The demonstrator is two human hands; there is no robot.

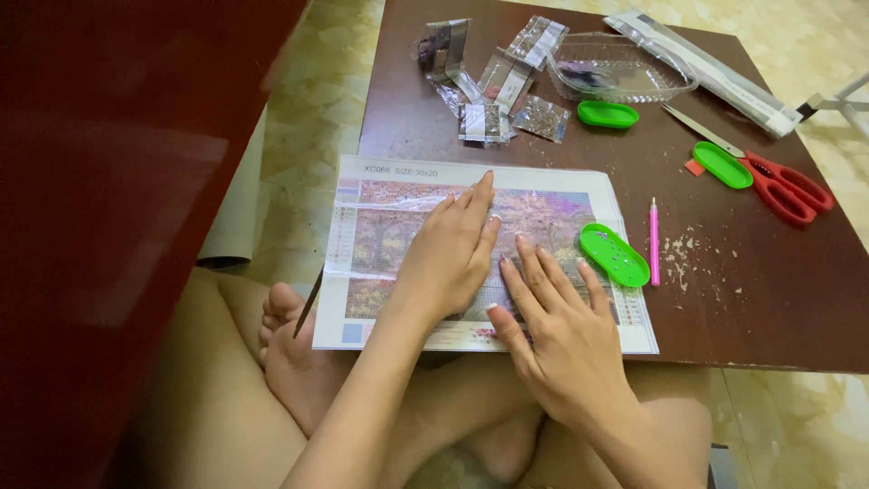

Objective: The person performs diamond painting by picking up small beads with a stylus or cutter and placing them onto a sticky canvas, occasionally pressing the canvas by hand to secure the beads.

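Diamond-painting canvas (552, 204) lies at bench (769, 299) front edge, overhanging lap. Left hand (450, 254) & right hand (563, 330) lie flat on it, grips open, holding nothing. Best to press evenly w/ palms, outward from centre; green bead tray (615, 254) sits just right.

I am in a home, seated cross-legged on a marble-tile floor (317, 100) at a low brown table (742, 299). Hobby items lie on the table: scissors (778, 181), bead bags (493, 86), green trays (615, 254).
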